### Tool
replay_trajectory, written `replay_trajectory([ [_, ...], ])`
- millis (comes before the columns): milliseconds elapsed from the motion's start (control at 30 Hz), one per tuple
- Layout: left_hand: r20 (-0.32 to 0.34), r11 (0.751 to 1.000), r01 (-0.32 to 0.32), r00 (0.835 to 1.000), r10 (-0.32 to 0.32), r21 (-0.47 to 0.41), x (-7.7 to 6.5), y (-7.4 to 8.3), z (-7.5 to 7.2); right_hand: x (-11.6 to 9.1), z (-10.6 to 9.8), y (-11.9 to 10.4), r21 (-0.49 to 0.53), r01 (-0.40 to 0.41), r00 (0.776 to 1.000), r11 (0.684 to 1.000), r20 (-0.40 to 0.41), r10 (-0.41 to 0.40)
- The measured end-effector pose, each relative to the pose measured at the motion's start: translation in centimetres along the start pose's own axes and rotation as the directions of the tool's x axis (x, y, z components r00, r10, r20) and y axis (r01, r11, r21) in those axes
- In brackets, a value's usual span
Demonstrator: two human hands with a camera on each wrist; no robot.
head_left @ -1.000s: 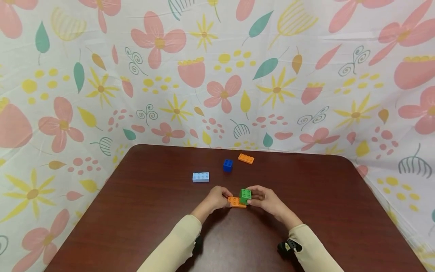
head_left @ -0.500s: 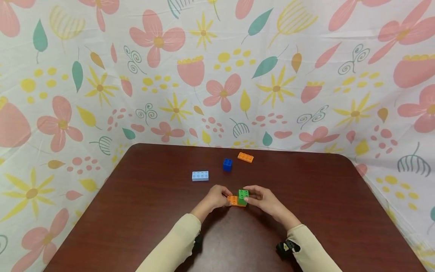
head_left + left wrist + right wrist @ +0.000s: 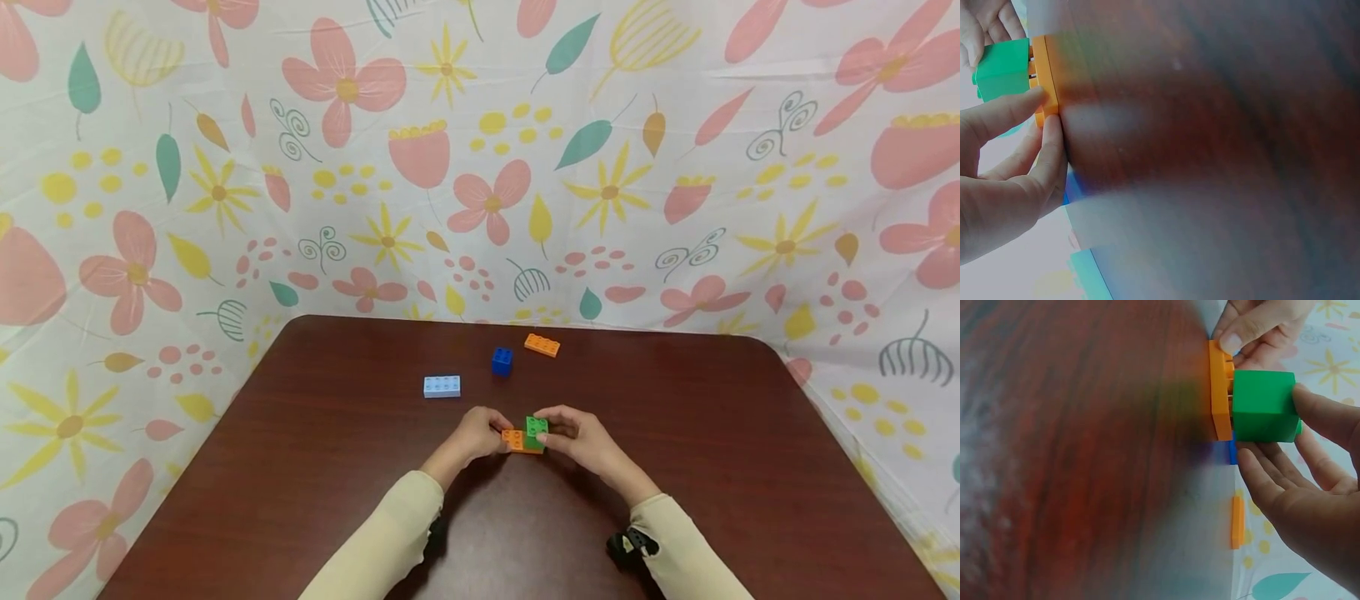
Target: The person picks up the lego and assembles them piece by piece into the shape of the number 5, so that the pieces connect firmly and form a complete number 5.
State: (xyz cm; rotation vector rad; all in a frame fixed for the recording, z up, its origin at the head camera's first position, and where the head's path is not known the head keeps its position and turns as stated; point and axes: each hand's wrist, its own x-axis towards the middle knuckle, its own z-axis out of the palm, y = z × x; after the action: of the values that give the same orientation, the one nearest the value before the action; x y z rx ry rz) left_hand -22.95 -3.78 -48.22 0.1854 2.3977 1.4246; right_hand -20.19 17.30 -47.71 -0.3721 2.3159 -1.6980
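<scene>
Near the middle of the brown table, my left hand (image 3: 475, 432) pinches the left end of a flat orange toy brick (image 3: 513, 437) between thumb and fingers. A green square brick (image 3: 536, 427) stands upright over the right end of that orange brick, studs up. My right hand (image 3: 583, 437) holds the green brick, with fingers on its far side and a fingertip at its near right edge. In the left wrist view, orange studs show in a narrow gap beside the green brick (image 3: 1004, 65). The right wrist view shows the orange brick (image 3: 1219, 390) lying flat on the table.
Beyond the hands lie a light blue brick (image 3: 442, 387), a dark blue brick (image 3: 502, 361) and a second flat orange brick (image 3: 542, 345), all apart. A flower-patterned cloth (image 3: 495, 167) hangs behind the table's far edge (image 3: 645, 335).
My right hand has shifted slightly left, carrying the green brick over the orange brick's right end. The left hand keeps its grip on the orange brick. Between the last two frames little differs.
</scene>
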Motion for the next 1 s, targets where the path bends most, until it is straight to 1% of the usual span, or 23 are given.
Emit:
replay_trajectory([
  [200,-0.008,1.0,-0.008,1.0,0.008,0.003,0.0,0.0,0.2,0.0,0.3,0.0,-0.07,0.048,0.999,0.996,-0.023,-0.049],
  [333,0.004,1.0,0.009,1.0,-0.009,-0.001,-0.2,-0.1,0.4,-0.1,0.7,0.1,-0.115,0.051,0.998,0.992,-0.042,-0.057],
  [467,0.003,1.0,0.007,1.0,-0.007,0.009,-0.1,-0.1,0.4,0.0,1.0,0.2,-0.145,0.058,0.996,0.988,-0.065,-0.068],
  [533,-0.008,1.0,0.0,1.0,0.0,0.013,-0.1,0.0,0.3,0.1,1.1,0.1,-0.138,0.067,0.994,0.988,-0.075,-0.078],
  [700,-0.012,1.0,-0.006,1.0,0.006,0.024,0.1,0.3,0.1,0.1,1.2,-0.1,-0.097,0.04,0.993,0.994,-0.106,-0.051],
  [800,-0.008,1.0,0.003,1.0,-0.003,0.024,0.0,0.3,0.1,0.2,1.3,-0.2,-0.102,0.02,0.994,0.995,-0.102,-0.031],
  [933,-0.011,1.0,0.01,1.0,-0.01,0.015,-0.1,0.3,0.1,0.2,1.2,-0.3,-0.112,0.017,0.995,0.994,-0.097,-0.028],
  [1000,-0.012,1.0,0.012,1.0,-0.012,0.012,-0.1,0.4,0.1,0.3,1.2,-0.3,-0.115,0.007,0.994,0.993,-0.106,-0.02],
])
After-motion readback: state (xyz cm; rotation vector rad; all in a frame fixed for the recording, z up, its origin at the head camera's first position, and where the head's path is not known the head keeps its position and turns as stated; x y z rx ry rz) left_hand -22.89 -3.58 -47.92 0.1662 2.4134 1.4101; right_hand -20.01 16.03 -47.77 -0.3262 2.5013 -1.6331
